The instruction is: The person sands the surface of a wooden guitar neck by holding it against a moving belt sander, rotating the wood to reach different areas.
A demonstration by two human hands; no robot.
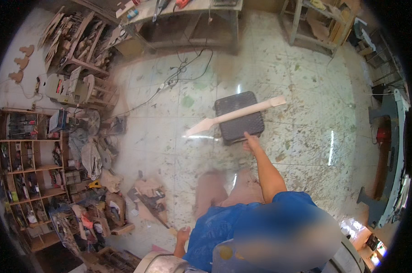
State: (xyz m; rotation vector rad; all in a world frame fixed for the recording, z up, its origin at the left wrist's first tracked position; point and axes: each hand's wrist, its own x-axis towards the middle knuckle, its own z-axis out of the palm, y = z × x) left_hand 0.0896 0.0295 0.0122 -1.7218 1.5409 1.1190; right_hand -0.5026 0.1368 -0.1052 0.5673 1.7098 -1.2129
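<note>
My right hand (250, 142) is closed on the near edge of a dark, woven-textured stool (235, 100), its thumb up on the rim. Across the stool's top lies a pale wooden guitar neck (244, 110). Both its ends overhang: the broader, angled end at the left, the blockier one at the right. My left hand (183, 235) is low at my left side, fingers curled. Against it is the pale handle end of a long, thin, dark tool (156, 217); whether that handle is inside my grip is too small to tell.
Wood offcuts (149, 189) lie on the floor at the left, beside a cubbyhole shelf (35, 168) crammed with tools. A loose cable (178, 75) crosses the dusty tiles ahead. A workbench (187, 13) stands at the far side, and a long grey machine (392, 159) along the right.
</note>
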